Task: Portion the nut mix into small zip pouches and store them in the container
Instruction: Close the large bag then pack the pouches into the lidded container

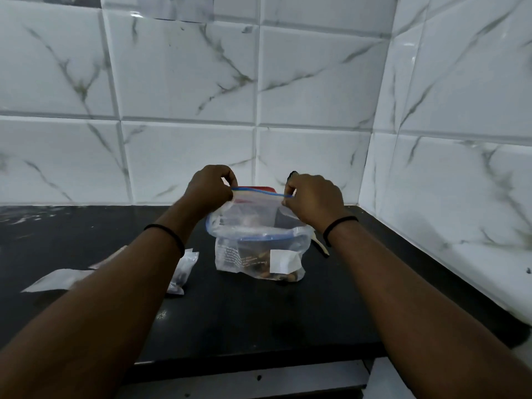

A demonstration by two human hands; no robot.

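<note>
- Left hand (pixel 211 187) pinching left end of blue zip strip on large clear zip bag (pixel 259 249); fingers curled onto the seal.
- Right hand (pixel 312 201) pinching right end of same strip, thumb and fingers closed on it. Strip stretched taut between both grips.
- Bag upright on black countertop (pixel 259 318), centre of view, near the tiled corner. Top part folded or slumped over itself; nut mix (pixel 263 269) sitting low in the bottom, brown pieces visible through the film.
- Handling, as judged: thin film, soft, floppy, no stiffness except the zip rail. Weight all at the base, so likely stable while held by the top, prone to sag or tip if released. Film probably slick; best hold at the rail ends, as now.
- Behind the bag, touching or just beyond: red-lidded container (pixel 256 189), mostly hidden.
- Right of the bag, pale spoon-like handle (pixel 321 245) on the counter; working end not visible.
- Left, partly under the forearm: small zip pouches (pixel 184 269), one with dark contents, and flat ones further left.
- Black bands on both wrists.
</note>
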